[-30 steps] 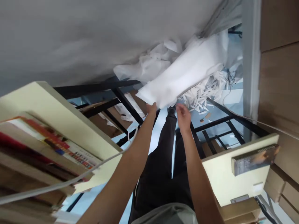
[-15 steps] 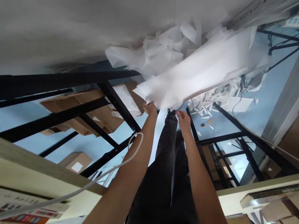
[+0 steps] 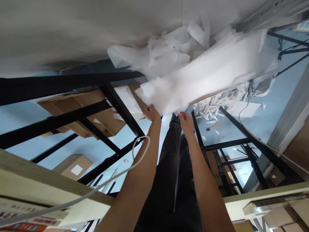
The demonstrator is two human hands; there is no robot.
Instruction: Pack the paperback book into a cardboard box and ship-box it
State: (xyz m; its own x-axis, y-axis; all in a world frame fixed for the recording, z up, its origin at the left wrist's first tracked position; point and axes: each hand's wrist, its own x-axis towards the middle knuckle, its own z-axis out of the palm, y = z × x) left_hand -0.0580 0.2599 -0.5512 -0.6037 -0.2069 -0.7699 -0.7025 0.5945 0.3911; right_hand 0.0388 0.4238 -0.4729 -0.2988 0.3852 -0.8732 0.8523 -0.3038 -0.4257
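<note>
A long stack of thin white sheets [image 3: 205,74] slants across the upper middle, its near end hanging toward me. My left hand [image 3: 152,113] is closed on the near left edge of the top sheet, fingers curled. At the lower edge, my right hand [image 3: 186,123] has its thumb and fingers pressed together; whatever lies between them is too small to make out. Crumpled white sheets [image 3: 169,48] lie in a heap just beyond the stack. Below my hands, my dark trouser legs [image 3: 169,161] show.
Black metal frame bars [image 3: 55,120] run at both sides. Cardboard boxes [image 3: 84,106] lie behind the left bars. White paper scraps [image 3: 217,103] are piled on the blue floor at right. A white cable [image 3: 106,183] loops by my left forearm. Pale shelf edges [image 3: 48,187] border the bottom.
My left hand has shifted slightly left with the sheet's near corner, which now lies flatter. My right hand has moved a little left and up. The view has shifted slightly.
</note>
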